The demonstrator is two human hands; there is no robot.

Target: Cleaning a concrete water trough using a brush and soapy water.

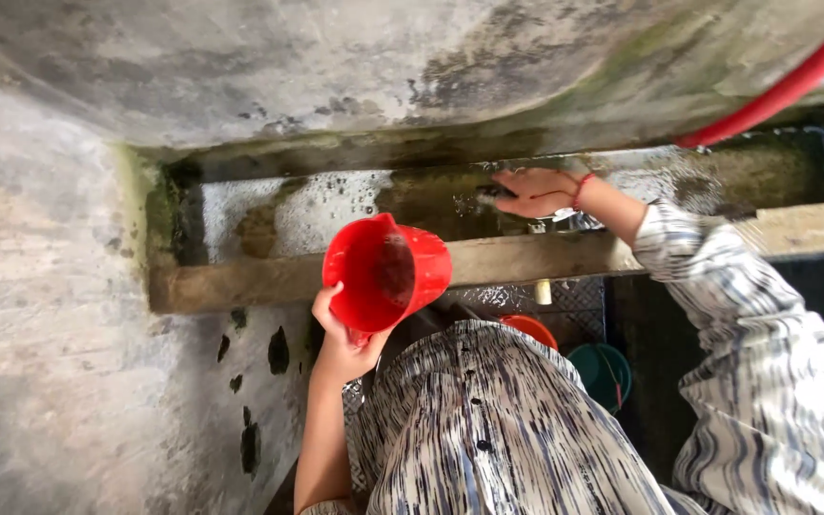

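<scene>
Landmark: concrete ledge [526, 259].
Red mug [385, 274]: just before ledge; I judge it light, stiff, wet-slippery; take by handle.
Left hand [343, 339]: clamped on its handle.
Right hand [534, 193]: beyond ledge, fingers curled; grip I cannot tell.

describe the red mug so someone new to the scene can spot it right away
Find the long concrete trough under the stained wall. In front of its near ledge, the left hand holds up a red plastic mug, mouth towards the camera. It is much nearer than the orange tub and green tub below.
</scene>
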